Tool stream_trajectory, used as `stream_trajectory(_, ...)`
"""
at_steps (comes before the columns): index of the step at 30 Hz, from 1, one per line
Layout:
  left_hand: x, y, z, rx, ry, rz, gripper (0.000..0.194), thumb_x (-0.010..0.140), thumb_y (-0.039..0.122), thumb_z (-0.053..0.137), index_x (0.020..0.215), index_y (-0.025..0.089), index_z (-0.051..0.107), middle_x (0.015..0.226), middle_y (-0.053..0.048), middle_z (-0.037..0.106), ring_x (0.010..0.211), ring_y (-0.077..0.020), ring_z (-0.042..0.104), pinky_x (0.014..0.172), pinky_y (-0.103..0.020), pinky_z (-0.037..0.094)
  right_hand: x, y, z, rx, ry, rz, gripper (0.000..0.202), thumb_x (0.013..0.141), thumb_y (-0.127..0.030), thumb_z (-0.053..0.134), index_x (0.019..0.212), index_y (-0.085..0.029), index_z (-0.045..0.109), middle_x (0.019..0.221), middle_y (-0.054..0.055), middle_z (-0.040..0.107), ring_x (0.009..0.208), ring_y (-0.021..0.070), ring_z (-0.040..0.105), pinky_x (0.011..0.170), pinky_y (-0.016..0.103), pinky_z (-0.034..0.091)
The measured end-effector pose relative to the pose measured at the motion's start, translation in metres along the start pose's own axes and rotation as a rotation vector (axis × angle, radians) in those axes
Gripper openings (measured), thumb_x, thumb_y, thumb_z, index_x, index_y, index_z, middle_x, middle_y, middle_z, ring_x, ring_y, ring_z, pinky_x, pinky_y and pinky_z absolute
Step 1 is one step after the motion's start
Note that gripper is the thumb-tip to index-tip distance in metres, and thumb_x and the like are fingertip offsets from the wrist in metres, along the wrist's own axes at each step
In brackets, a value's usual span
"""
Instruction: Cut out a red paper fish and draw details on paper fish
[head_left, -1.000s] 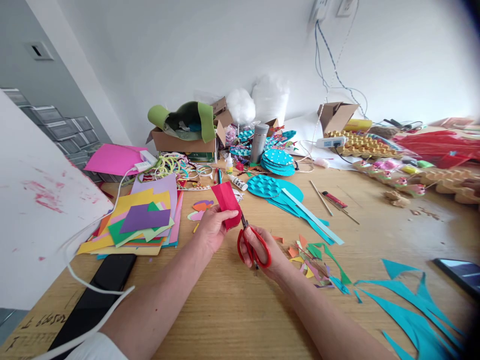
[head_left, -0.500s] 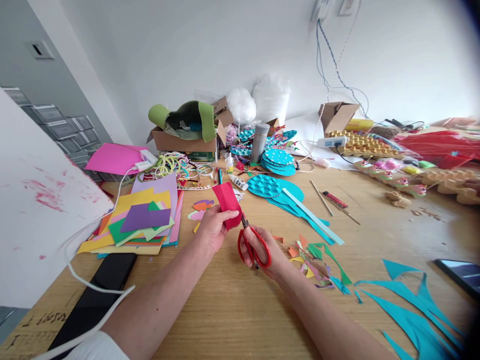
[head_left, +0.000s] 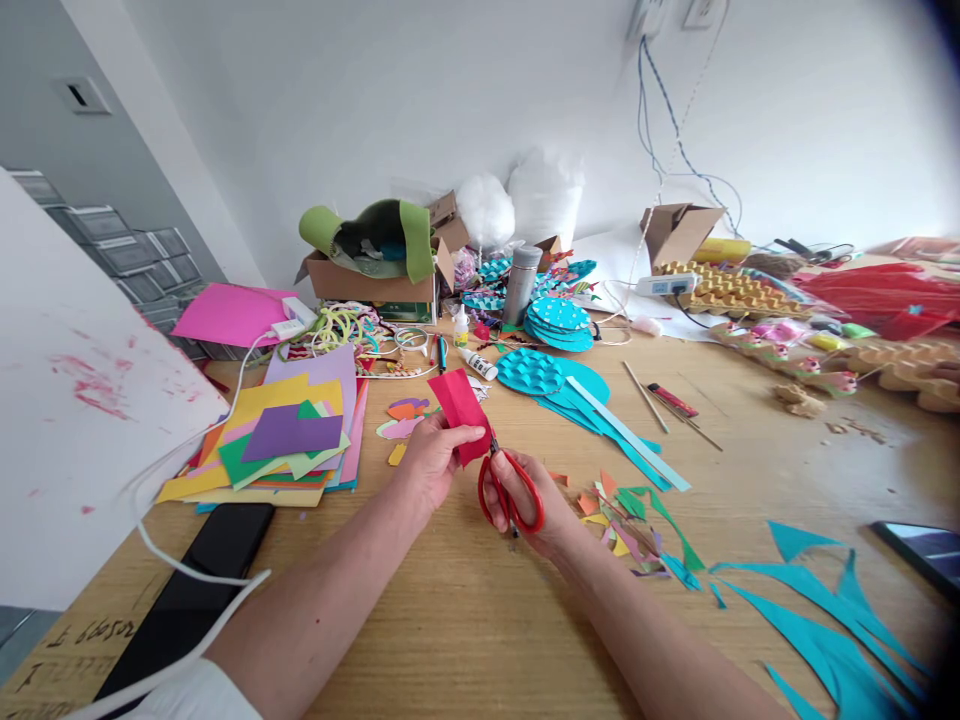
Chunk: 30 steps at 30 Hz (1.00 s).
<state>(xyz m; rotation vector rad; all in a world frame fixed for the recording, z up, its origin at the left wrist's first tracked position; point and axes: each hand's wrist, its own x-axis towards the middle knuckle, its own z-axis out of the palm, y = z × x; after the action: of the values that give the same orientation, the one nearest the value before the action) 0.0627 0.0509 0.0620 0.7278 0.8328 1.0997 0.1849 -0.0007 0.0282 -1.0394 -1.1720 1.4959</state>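
Red paper [head_left: 459,400] was pinched in my left hand [head_left: 431,462], the thumb lying flat across its lower part and the fingers tucked behind. Most of the sheet stood clear beyond my grip, slanting up and away to the left. My right hand [head_left: 551,512] was closed around the scissors [head_left: 526,475], fingers through the red handles, and their blades met the paper's lower right edge, just beside my left thumb. How far apart the blades stood, I could not tell.

Both hands were above the table [head_left: 465,620]. The small cut-outs [head_left: 401,428] lay near my left hand, on its far left side, with the paper stack [head_left: 292,435] further left. Coloured scraps [head_left: 634,503] were spread to the right of my right hand. Beyond the red paper lay a white bottle [head_left: 480,364], with blue discs [head_left: 531,371] to its right.
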Motion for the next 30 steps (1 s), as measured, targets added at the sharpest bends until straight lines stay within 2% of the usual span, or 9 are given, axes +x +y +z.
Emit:
stream_trajectory(8,0.0002,-0.0014,-0.0012,0.057,0.014,-0.02,0.023,0.052,0.019,0.08,0.07,0.014,0.067,0.07,-0.004,0.068,0.069,-0.0169,0.063,0.07,-0.03,0.048,0.0003,0.001,-0.0004,0.003,0.006,-0.004,0.055,0.081,-0.068,0.051,0.059,-0.018,0.049,0.038,-0.003,0.048,0.03,0.0071,0.039,0.033,0.019,0.026)
stream_trajectory(15,-0.0001,0.001,-0.0013,0.141,0.051,-0.012,0.022,0.051,0.021,0.079,0.068,0.014,0.068,0.068,-0.003,0.067,0.068,-0.0169,0.061,0.066,-0.029,0.048,0.0,-0.001,-0.0009,0.012,-0.012,-0.008,0.054,0.081,-0.068,0.053,0.059,-0.018,0.048,0.039,-0.003,0.049,0.03,0.0067,0.039,0.033,0.019,0.026)
stream_trajectory(22,0.0013,0.0051,-0.0034,0.189,0.028,0.006,0.022,0.049,0.02,0.078,0.066,0.015,0.065,0.068,-0.002,0.067,0.065,-0.0149,0.06,0.063,-0.027,0.047,-0.0017,-0.0025,-0.0013,-0.009,-0.029,-0.026,0.054,0.083,-0.067,0.051,0.061,-0.018,0.049,0.041,-0.003,0.049,0.032,0.0068,0.04,0.034,0.02,0.026)
stream_trajectory(30,0.0029,0.0031,-0.0061,0.191,-0.002,-0.018,0.023,0.048,0.02,0.078,0.066,0.015,0.065,0.068,-0.002,0.067,0.066,-0.0151,0.06,0.065,-0.027,0.047,-0.0023,-0.0036,-0.001,-0.003,-0.043,-0.05,0.053,0.083,-0.067,0.051,0.062,-0.018,0.049,0.043,-0.004,0.05,0.032,0.0073,0.041,0.035,0.02,0.031)
